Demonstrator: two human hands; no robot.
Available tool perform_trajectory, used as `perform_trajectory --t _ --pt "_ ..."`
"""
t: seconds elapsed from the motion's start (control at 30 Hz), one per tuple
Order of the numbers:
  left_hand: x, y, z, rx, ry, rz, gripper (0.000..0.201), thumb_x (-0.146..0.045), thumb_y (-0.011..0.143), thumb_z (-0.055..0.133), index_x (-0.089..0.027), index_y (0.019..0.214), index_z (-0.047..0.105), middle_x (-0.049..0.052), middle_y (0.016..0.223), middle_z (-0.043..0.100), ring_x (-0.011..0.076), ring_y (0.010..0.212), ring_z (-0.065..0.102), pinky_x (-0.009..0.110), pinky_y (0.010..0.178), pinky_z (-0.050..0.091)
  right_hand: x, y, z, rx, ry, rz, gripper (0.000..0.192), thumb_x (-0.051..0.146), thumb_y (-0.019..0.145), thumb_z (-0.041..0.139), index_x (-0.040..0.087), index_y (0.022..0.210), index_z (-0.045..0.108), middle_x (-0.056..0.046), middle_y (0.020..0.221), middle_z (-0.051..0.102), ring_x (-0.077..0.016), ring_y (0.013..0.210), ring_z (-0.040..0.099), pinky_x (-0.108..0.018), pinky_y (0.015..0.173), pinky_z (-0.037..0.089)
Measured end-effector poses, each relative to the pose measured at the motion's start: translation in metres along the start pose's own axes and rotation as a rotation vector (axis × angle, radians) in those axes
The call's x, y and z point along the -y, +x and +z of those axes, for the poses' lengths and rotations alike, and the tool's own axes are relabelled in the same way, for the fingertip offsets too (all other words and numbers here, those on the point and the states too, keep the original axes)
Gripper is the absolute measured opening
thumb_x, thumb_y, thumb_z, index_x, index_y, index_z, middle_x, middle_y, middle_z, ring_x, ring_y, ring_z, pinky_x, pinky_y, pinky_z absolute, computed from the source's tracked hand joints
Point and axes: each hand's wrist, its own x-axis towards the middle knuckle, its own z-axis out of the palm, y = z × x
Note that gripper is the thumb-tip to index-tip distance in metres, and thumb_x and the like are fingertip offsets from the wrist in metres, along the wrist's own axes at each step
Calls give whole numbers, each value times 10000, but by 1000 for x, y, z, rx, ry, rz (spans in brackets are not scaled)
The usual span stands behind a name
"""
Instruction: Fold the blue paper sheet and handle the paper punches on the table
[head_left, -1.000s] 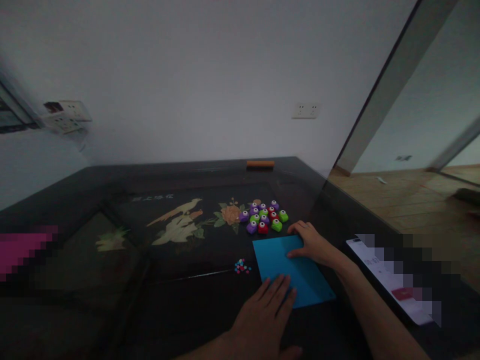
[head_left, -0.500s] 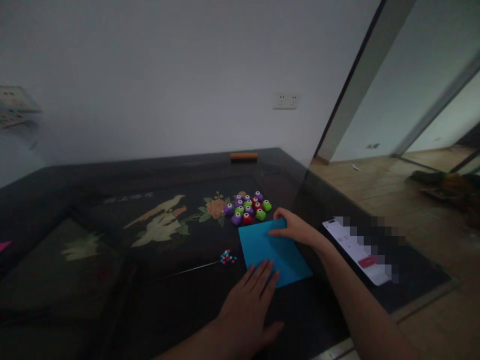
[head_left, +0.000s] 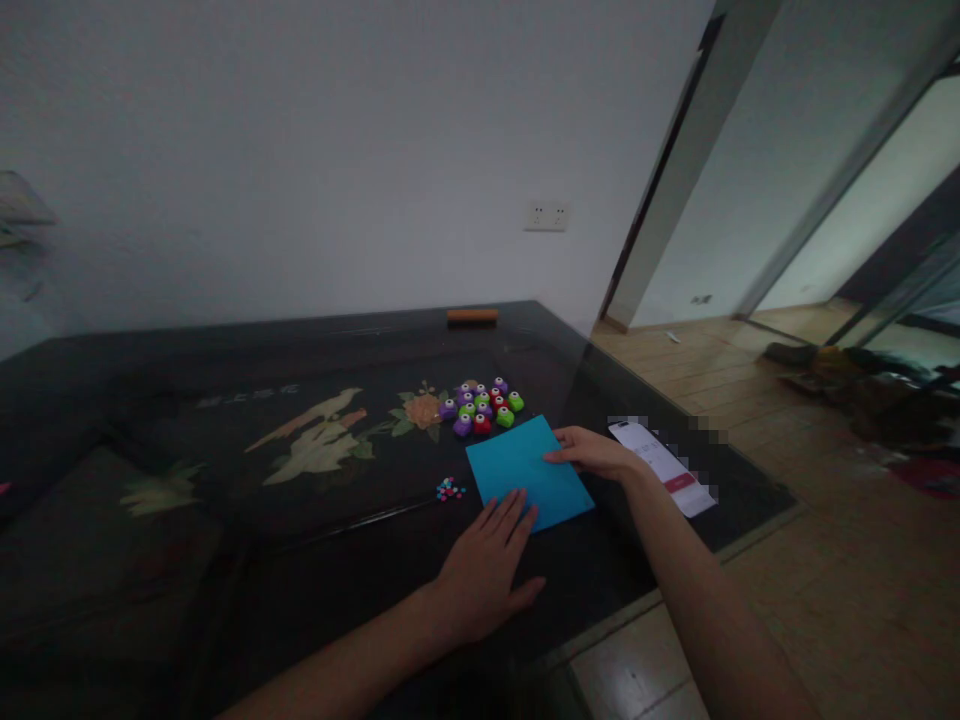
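A square sheet of blue paper (head_left: 517, 465) lies on the dark table in front of me. My left hand (head_left: 487, 565) rests flat, its outstretched fingertips pressing on the sheet's near left part and the thumb apart on the table side. At the sheet's right edge, my right hand (head_left: 596, 453) grips the paper, thumb on top and the other fingers at the edge, partly hidden. Just left of the sheet sits a small pile of tiny pink, blue and white pieces (head_left: 450, 489). Beyond it stand several purple, green and red eye-like toy pieces (head_left: 482, 407).
To the right, a phone (head_left: 664, 465) with a lit, partly blurred screen lies on the table (head_left: 360, 590). An orange-brown cylinder (head_left: 472, 317) lies by the far edge. Wall sockets (head_left: 546, 216) are above. Flower and bird pictures (head_left: 322, 440) decorate the tabletop.
My right hand has slid from the sheet's far corner down to its right edge. That far corner now shows flat and whole. The view has shifted a little; my left hand stays on the sheet.
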Motion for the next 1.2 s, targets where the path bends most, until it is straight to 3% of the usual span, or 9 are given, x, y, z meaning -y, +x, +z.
perform_trajectory --t 0.1,0.27,0.43,0.53,0.67,0.83,1.0,1.2 --pt "1 -1 -3 -10 -67 9 681 -436 853 484 -131 1422 265 149 1518 179 241 1398 123 440 1133 157 -6 -12 11 -56 42 -69 446 306 637 753 117 1021 627 -90 922 706 -206 768 662 -349 712 528" --pt "6 -4 -13 -49 -296 19 568 -388 851 506 -192 1370 382 126 1504 267 236 1379 233 428 1109 231 -13 -19 30 -274 26 -162 368 261 650 719 129 983 631 -80 931 715 -226 774 667 -405 747 531" --pt "25 -24 -40 -334 -526 -53 343 -224 843 488 -213 1178 563 94 1318 520 194 1228 465 372 1050 337 -7 -27 36 -369 58 -183 392 269 652 724 148 1011 623 -85 953 715 -253 814 674 -421 763 531" --pt "49 -41 -51 -544 -720 -214 299 -251 827 502 -186 1108 580 105 1200 596 216 1151 533 402 1014 379 6 -28 49 -431 117 -231 426 294 659 732 168 1048 610 -89 992 706 -259 838 673 -424 773 531" --pt "78 -60 -57 -733 -1032 -394 349 -371 809 548 -167 1090 564 123 1181 612 237 1130 559 401 998 396 30 -10 92 -418 153 -343 457 335 668 728 176 1076 599 -94 1028 694 -262 862 667 -433 788 525" --pt "92 -76 -72 -772 -1360 -426 468 -428 821 547 -226 1234 457 117 1253 577 252 1058 605 401 847 509 54 34 158 -341 96 -497 367 331 700 683 180 1027 609 -74 963 700 -248 833 665 -423 765 532" --pt "104 -89 -84 -1006 -1168 -477 554 -367 733 664 -201 1226 475 108 1233 593 266 1080 588 396 857 502 61 66 192 -357 78 -600 328 319 745 640 190 1044 604 -65 1036 677 -248 956 629 -399 814 517" --pt "116 -93 -73 -1182 -975 -514 470 -377 694 687 -138 1084 578 99 1094 658 258 1027 603 398 912 453 48 83 204 -371 187 -634 302 344 748 652 188 1003 610 -44 961 679 -223 905 628 -388 867 487"
